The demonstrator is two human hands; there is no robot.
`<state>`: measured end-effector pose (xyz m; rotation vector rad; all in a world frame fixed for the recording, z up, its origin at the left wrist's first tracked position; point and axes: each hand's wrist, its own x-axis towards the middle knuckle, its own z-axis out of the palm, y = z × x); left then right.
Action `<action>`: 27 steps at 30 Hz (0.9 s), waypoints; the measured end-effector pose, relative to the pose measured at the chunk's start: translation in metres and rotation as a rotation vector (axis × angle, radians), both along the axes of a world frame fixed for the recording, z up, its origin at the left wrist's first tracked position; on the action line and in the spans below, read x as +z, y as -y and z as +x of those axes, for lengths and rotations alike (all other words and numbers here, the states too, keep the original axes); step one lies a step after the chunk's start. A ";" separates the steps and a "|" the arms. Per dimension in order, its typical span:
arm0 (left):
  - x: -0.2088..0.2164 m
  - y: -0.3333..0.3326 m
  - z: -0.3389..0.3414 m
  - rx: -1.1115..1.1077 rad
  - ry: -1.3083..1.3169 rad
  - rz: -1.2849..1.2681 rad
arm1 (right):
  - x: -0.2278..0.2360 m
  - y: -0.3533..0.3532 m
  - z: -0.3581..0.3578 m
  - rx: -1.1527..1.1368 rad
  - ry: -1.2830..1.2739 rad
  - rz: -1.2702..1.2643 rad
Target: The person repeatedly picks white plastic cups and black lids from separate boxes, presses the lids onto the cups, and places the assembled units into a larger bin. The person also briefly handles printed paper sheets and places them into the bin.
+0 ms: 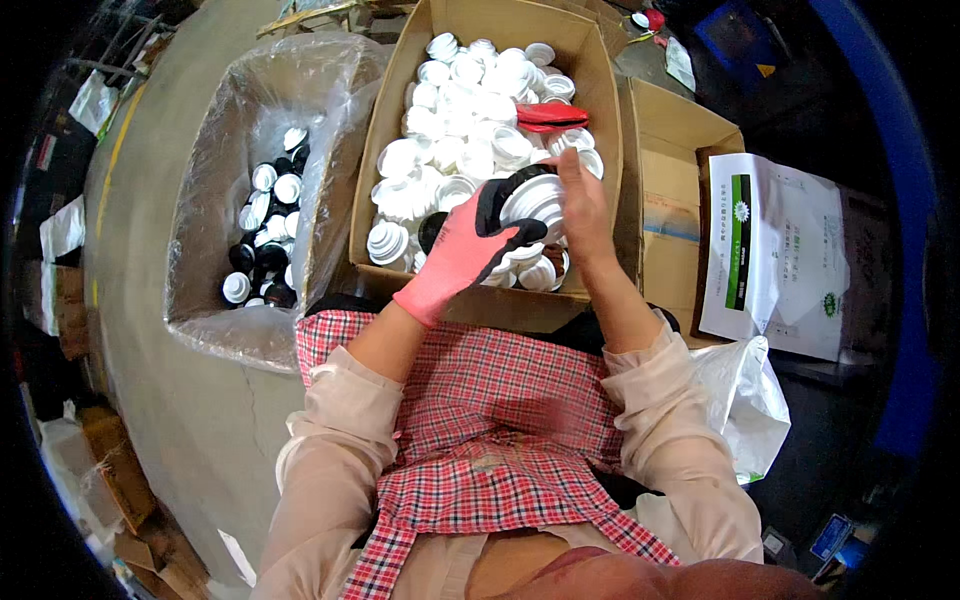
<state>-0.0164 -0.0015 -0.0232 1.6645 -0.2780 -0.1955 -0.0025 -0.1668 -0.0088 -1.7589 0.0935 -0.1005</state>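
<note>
Over the near part of a cardboard box (606, 150), I hold a white ribbed plastic part (535, 206), round and stepped like a cap. My left hand (475, 240), in a pink glove with black fingers, is closed round it from the left, thumb across its near side. My bare right hand (585, 205) presses on its right side, fingers partly hidden behind it. Many similar white plastic parts (462, 100) fill the box in a loose heap. A red flat object (553, 117) lies on the heap, close beyond my right hand.
Left of me stands a box lined with clear plastic (335, 210), holding black and white parts (268, 255). An open cardboard box (670, 180) and a white printed sack (790, 260) are at the right. A silvery-white bag (745, 400) lies by my right elbow.
</note>
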 end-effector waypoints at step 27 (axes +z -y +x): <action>0.001 -0.026 0.005 -0.020 -0.462 -0.827 | -0.015 0.003 0.006 0.302 -0.033 0.380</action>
